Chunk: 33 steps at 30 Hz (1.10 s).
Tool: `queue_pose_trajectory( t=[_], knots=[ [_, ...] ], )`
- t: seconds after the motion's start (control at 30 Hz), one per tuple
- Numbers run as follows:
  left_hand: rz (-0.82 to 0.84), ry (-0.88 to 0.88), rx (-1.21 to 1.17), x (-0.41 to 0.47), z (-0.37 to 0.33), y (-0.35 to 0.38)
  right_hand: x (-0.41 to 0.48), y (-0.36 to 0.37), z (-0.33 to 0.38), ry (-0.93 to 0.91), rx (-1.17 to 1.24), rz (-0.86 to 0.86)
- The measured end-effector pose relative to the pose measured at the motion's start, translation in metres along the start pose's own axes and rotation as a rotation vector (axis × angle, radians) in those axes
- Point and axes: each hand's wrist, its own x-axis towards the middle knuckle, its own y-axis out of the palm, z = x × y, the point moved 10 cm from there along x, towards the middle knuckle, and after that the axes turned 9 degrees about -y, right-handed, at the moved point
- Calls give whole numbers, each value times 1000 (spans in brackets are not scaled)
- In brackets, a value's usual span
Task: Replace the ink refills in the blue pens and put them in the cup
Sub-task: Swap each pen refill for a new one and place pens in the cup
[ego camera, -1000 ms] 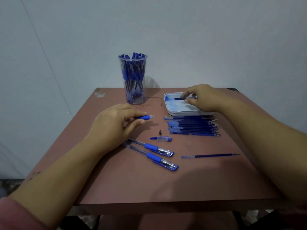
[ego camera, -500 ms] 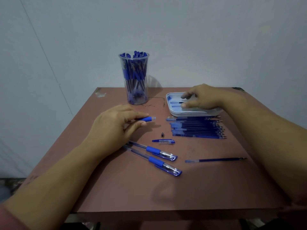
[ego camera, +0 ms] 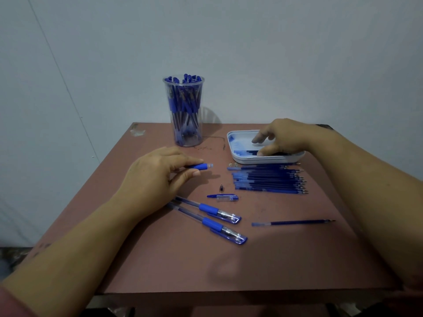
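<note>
Left hand [ego camera: 158, 177] grips pen barrel [ego camera: 199, 167], fingers curled round it, open end toward 3 o'clock. Right hand [ego camera: 283, 138] reaches into tray [ego camera: 240, 160], fingertips on refills [ego camera: 247, 153]; cannot tell whether it grasps one. Cup [ego camera: 186, 110] of pens stands at 12 o'clock from left hand. Two capped pens [ego camera: 217, 216] lie at its 5 o'clock.

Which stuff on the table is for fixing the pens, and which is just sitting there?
For the job: pen barrel in the left hand, tray of refills under the right hand, refill row, single refill, cap, tip, two pens, cup.
Just there: pale scrap, dark squiggle.
</note>
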Motion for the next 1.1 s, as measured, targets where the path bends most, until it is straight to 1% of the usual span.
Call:
queue_pose_trajectory(
  t=[0.33, 0.53, 0.8, 1.1],
  knots=[
    [3, 10, 1, -1, 0, 1, 1, 2, 5, -1, 12, -49],
    [2, 9, 3, -1, 0, 1, 2, 3, 13, -40, 12, -71],
    [-7, 9, -7, -1, -1, 0, -32, -24, 48, -183, 107, -298],
    [-27, -7, -33, -3, -4, -3, -92, -17, 90, -303, 238, -421]
  ],
)
